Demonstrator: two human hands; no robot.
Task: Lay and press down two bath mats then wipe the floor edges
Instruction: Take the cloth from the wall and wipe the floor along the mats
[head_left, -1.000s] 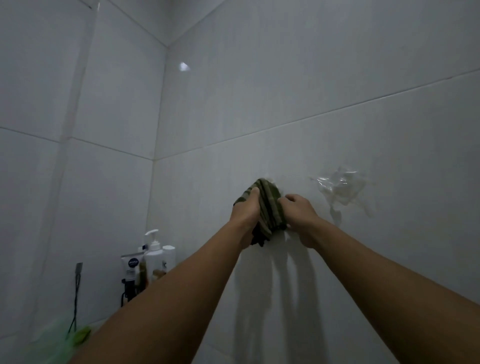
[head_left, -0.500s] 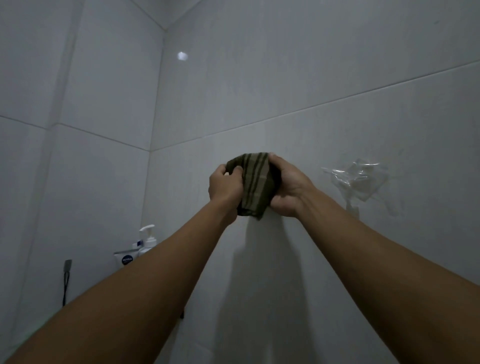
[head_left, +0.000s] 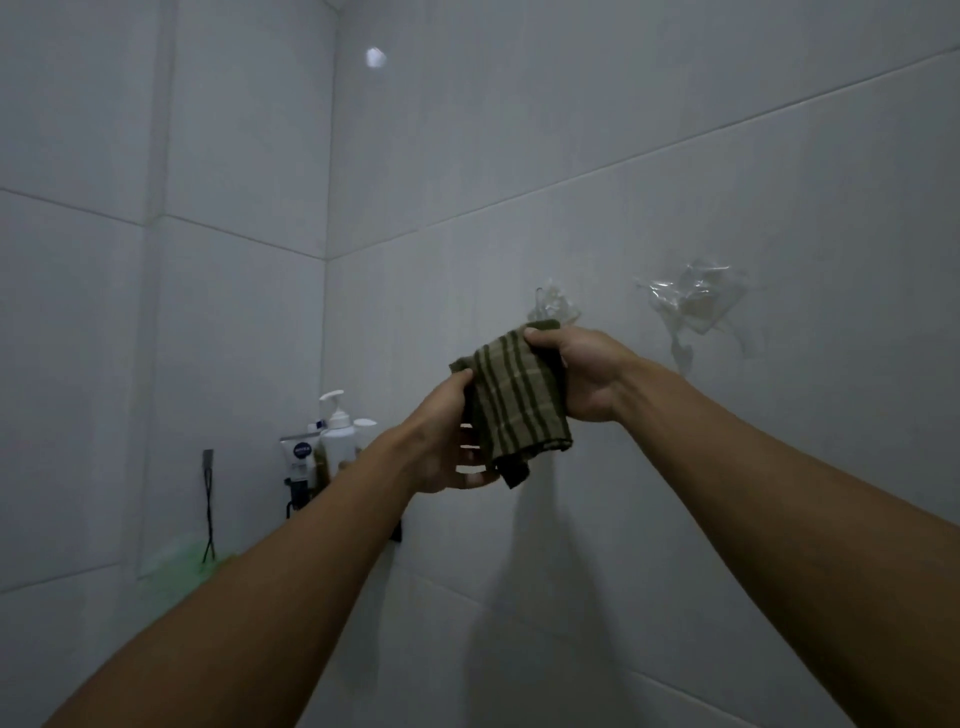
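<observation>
A small olive-green cloth with pale stripes (head_left: 519, 405) hangs in front of the tiled wall, held between both hands at chest height. My right hand (head_left: 576, 376) grips its upper right corner, thumb over the top edge. My left hand (head_left: 454, 441) pinches the cloth's left edge with the thumb, its fingers spread under the hanging part. A clear plastic wall hook (head_left: 553, 309) shows just above the cloth, which is off it. No bath mat and no floor is in view.
A second clear hook with a crumpled plastic backing (head_left: 693, 304) sticks to the wall at right. A black corner shelf (head_left: 301, 493) at left carries a white pump bottle (head_left: 337, 436) and a tube (head_left: 298, 460). A green mesh sponge (head_left: 182, 564) hangs lower left.
Both hands have pulled the cloth off the clear hook and down from the wall. The folded cloth has spread open, and the left hand shifted from gripping to supporting it underneath.
</observation>
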